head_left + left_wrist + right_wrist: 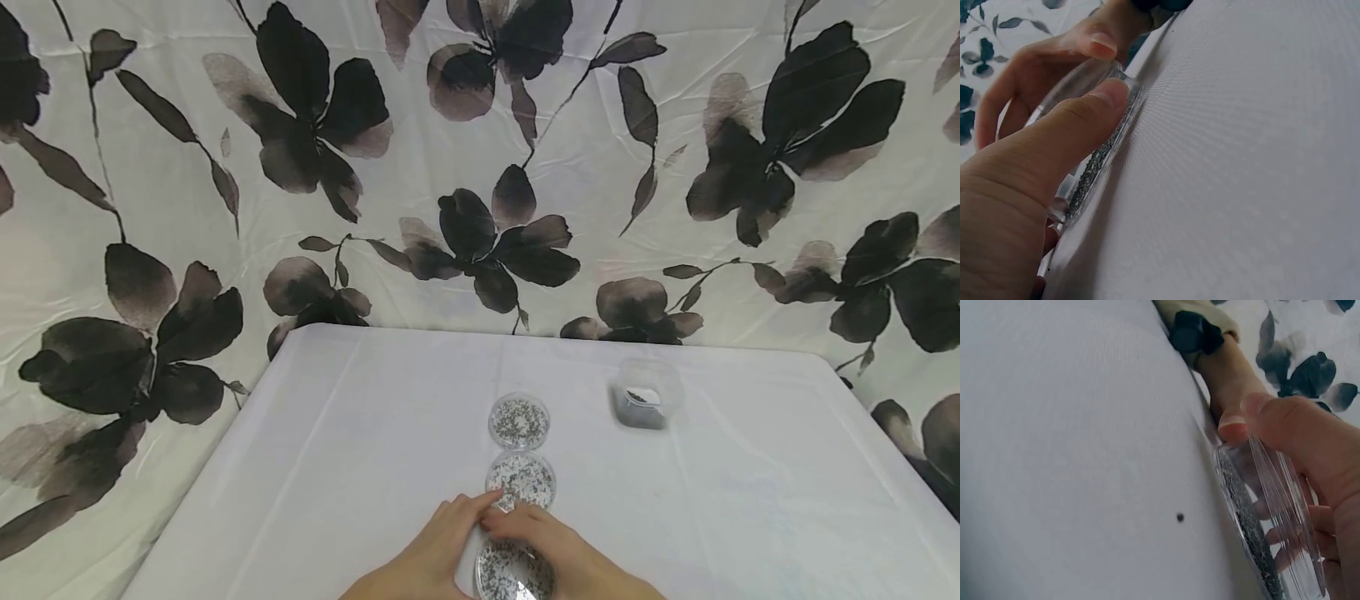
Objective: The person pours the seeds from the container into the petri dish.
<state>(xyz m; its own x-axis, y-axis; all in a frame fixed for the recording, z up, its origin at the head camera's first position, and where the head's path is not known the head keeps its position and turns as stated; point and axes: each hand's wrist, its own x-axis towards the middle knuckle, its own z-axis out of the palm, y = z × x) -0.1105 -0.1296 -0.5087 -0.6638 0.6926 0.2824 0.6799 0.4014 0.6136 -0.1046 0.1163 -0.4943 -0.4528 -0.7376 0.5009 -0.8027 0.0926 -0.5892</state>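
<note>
A clear round petri dish with dark granules in it sits at the table's near edge, between my two hands. My left hand grips it, with the thumb along its rim in the left wrist view. My right hand holds its clear lid from the other side. In the right wrist view the lid stands tilted over the granules. Both hands meet at the far side of the dish and hide part of it.
Two more round dishes of dark granules, a middle one and a far one, line up beyond my hands. A small clear tub with dark contents stands at the back right. One dark speck lies on the white tablecloth.
</note>
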